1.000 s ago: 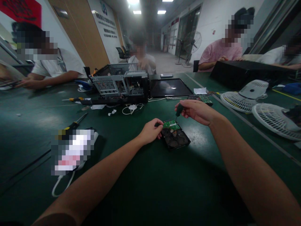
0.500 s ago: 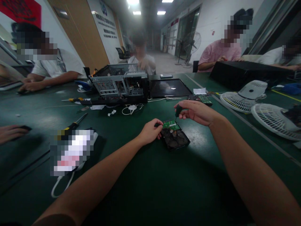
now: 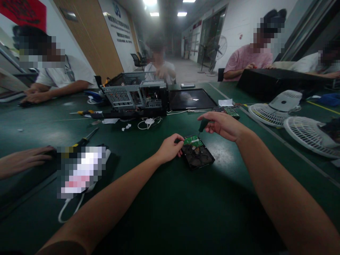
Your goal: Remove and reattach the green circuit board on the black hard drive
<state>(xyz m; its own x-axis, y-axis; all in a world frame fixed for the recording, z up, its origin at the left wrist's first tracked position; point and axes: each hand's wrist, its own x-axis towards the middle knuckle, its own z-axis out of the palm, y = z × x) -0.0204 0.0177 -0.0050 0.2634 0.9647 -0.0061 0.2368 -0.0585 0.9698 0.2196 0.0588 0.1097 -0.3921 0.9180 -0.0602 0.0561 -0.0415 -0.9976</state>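
Observation:
A hard drive lies flat on the green table, its green circuit board facing up at the far end. My left hand grips the drive's left edge between thumb and fingers. In my right hand is a small screwdriver with a dark green handle. Its shaft points down and its tip is at the far right edge of the circuit board. Whether a screw sits under the tip is too small to tell.
An opened computer case stands beyond the drive, beside a black panel. Another circuit-board unit lies behind my right hand. White fan grilles are at the right. A co-worker's hand and a yellow-black screwdriver are at the left.
The screwdriver's handle leans slightly more to the right, and my right fingers have loosened around it. The co-worker's hand at the left has moved rightward. The drive and my left hand stay put.

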